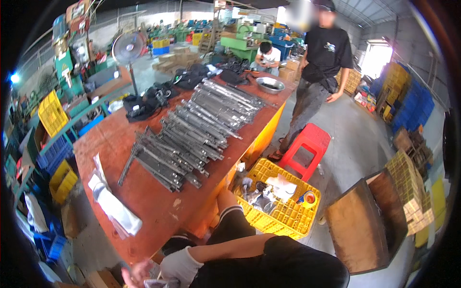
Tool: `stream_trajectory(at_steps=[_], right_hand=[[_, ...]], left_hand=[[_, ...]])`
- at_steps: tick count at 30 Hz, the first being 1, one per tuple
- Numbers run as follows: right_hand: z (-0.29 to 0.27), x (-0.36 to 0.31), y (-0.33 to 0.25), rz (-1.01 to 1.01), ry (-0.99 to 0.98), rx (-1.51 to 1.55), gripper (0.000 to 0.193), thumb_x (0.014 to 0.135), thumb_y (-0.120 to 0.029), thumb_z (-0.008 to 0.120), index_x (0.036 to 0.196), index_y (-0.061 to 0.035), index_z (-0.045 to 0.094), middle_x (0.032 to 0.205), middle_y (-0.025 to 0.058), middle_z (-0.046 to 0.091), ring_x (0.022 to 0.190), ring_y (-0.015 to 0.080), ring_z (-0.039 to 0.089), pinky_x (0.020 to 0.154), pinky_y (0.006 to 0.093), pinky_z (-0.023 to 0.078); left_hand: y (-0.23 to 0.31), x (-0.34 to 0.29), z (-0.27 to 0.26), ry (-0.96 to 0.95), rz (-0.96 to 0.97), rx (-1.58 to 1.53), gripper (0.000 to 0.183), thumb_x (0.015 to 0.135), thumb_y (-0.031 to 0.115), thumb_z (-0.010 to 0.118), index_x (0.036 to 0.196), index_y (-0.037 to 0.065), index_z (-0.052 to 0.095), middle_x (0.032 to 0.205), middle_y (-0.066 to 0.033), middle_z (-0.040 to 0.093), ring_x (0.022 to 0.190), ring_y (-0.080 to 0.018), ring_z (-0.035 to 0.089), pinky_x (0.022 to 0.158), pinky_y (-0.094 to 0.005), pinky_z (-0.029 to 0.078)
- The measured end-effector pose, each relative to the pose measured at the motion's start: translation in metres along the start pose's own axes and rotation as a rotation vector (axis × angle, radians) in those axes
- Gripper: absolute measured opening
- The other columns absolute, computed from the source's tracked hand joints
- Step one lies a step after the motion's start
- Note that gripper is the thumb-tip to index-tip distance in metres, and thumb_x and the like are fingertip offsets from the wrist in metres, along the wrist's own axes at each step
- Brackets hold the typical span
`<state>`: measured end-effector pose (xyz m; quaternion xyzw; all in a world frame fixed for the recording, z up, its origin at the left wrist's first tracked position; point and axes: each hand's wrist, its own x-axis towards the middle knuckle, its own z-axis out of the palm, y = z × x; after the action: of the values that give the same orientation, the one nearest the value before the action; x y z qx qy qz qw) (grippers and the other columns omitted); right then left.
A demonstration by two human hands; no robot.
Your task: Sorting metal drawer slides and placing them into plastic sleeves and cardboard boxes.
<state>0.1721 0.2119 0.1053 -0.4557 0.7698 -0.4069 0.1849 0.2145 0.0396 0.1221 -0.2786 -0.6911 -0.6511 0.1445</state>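
Both hands are close together at the lower edge of the head view, just beside the near corner of the red-brown table (158, 216). Right hand (180, 267) wears a pale glove; left hand (137, 274) is blurred, its fingers spread beside it. Between them a greyish object (157, 283) is cut off by the edge; whether either hand is closed on it, I cannot tell. On the table, a white plastic bundle (115, 209) lies nearest the hands, and farther off many metal rails (192, 129) lie in overlapping rows. Dark bags (149, 100) and a metal bowl (282, 90) sit beyond. Right of the table stands a yellow crate (269, 224) holding clear plastic, white paper (281, 187) and a tape roll (309, 197), with a red stool (311, 138) behind it. A person in black (329, 53) stands near the stool.
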Motion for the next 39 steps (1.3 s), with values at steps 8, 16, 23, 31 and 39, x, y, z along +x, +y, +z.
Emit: stream_trajectory(at_steps=[8, 16, 23, 31, 39], right_hand=[[-0.04, -0.016, -0.04, 0.025, 0.371, 0.245, 0.021, 0.082, -0.016, 0.075, 0.07, -0.0044, 0.061, 0.068, 0.0055, 0.064, 0.062, 0.0222, 0.061, 0.057, 0.035, 0.045], [-0.064, -0.076, -0.066, -0.04, 0.75, 0.064, 0.073, 0.057, -0.023, 0.097, 0.119, -0.0026, 0.064, 0.105, 0.0093, 0.067, 0.066, 0.0153, 0.06, 0.061, 0.0298, 0.049], [-0.022, -0.069, -0.036, 0.04, 0.364, 0.121, 0.036, 0.073, -0.007, 0.083, 0.105, -0.0079, 0.068, 0.094, 0.0168, 0.068, 0.072, 0.0235, 0.071, 0.062, 0.0329, 0.057], [0.015, 0.029, -0.028, -0.03, 0.241, -0.201, 0.043, 0.068, -0.009, 0.087, 0.107, -0.0081, 0.068, 0.091, 0.0131, 0.069, 0.072, 0.0291, 0.068, 0.062, 0.0356, 0.053], [0.094, 0.13, 0.04, 0.054, 0.16, -0.198, 0.078, 0.069, -0.007, 0.082, 0.139, -0.0026, 0.05, 0.115, 0.0183, 0.069, 0.099, 0.0376, 0.069, 0.089, 0.0421, 0.054]], left_hand=[[-0.099, -0.091, 0.027, -0.031, -0.357, -0.32, 0.053, 0.088, 0.028, 0.071, 0.124, 0.003, 0.042, 0.116, -0.0181, 0.057, 0.1, -0.032, 0.06, 0.084, -0.0402, 0.051], [-0.114, -0.092, 0.026, -0.23, -0.243, 0.119, 0.048, 0.069, 0.017, 0.08, 0.114, 0.007, 0.064, 0.115, -0.0109, 0.069, 0.108, -0.0319, 0.064, 0.09, -0.0419, 0.045], [-0.092, -0.027, 0.014, -0.646, 0.002, 0.013, 0.041, 0.08, 0.012, 0.072, 0.117, 0.001, 0.058, 0.107, -0.0171, 0.066, 0.1, -0.0377, 0.064, 0.087, -0.0482, 0.052], [-0.093, -0.074, -0.034, -0.235, -0.127, 0.088, 0.041, 0.08, 0.01, 0.072, 0.118, 0.0, 0.059, 0.104, -0.0171, 0.067, 0.098, -0.0379, 0.065, 0.084, -0.0453, 0.054], [-0.092, -0.095, -0.082, 1.014, -0.654, -0.208, 0.027, 0.101, 0.023, 0.061, 0.103, -0.004, 0.062, 0.09, -0.0107, 0.071, 0.083, -0.015, 0.067, 0.076, -0.0314, 0.055]])
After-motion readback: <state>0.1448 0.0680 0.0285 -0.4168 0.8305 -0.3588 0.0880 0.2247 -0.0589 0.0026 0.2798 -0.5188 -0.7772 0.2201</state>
